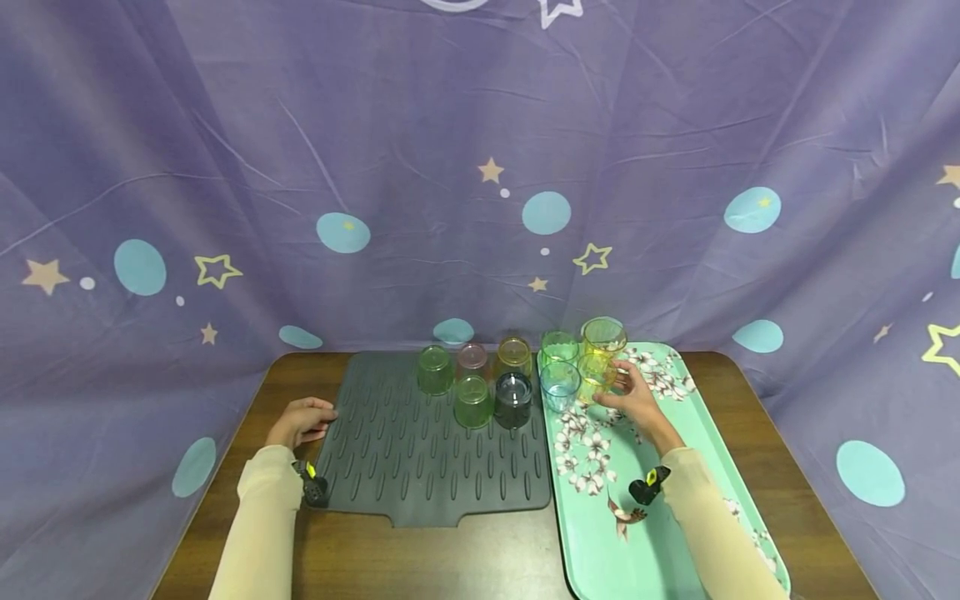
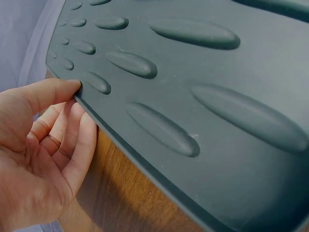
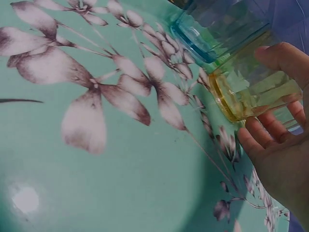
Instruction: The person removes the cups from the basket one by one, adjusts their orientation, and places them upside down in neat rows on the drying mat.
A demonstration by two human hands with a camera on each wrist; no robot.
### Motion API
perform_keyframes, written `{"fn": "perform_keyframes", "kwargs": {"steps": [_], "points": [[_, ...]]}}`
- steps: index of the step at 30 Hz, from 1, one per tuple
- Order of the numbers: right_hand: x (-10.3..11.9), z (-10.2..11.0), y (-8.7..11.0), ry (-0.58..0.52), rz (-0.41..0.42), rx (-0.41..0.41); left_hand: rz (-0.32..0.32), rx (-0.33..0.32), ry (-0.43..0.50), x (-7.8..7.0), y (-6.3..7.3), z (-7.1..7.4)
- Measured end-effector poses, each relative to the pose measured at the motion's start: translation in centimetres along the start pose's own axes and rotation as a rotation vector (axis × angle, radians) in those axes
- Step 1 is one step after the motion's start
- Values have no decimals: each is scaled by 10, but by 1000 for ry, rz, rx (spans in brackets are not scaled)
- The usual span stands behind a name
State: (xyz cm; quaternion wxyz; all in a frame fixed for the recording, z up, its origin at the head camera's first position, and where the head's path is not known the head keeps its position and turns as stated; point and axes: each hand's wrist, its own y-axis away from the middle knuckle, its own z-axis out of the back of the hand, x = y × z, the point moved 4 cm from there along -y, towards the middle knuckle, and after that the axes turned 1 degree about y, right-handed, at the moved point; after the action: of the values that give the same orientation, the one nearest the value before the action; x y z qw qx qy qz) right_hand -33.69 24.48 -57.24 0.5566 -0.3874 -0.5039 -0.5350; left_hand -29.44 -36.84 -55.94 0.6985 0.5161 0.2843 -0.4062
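My left hand (image 1: 303,419) pinches the left edge of a dark grey drying mat (image 2: 212,67), thumb on top and fingers under the rim. Over on the green floral tray (image 1: 667,533), my right hand (image 3: 285,125) grips a yellow glass (image 3: 241,87), its thumb on one side and fingers on the other. Beside that glass stands a blue glass (image 1: 560,386). Behind them are a green glass (image 1: 559,348) and another yellow glass (image 1: 604,335).
Several glasses stand upside down at the mat's back right: two green ones (image 1: 435,371), a pink one (image 1: 472,360), an amber one (image 1: 514,354) and a dark one (image 1: 513,402). The tray adjoins the mat on a wooden table (image 1: 495,554). A purple curtain (image 1: 420,167) hangs behind.
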Motion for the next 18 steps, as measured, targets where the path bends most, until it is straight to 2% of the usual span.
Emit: {"fn": "perform_keyframes", "kwargs": {"steps": [11,18], "points": [[12,-8,1,-78,15,-19,1,2,1,1,-2,0],[2,-9,-5,-30,18,-48,8,-3,5,2,-3,1]]}}
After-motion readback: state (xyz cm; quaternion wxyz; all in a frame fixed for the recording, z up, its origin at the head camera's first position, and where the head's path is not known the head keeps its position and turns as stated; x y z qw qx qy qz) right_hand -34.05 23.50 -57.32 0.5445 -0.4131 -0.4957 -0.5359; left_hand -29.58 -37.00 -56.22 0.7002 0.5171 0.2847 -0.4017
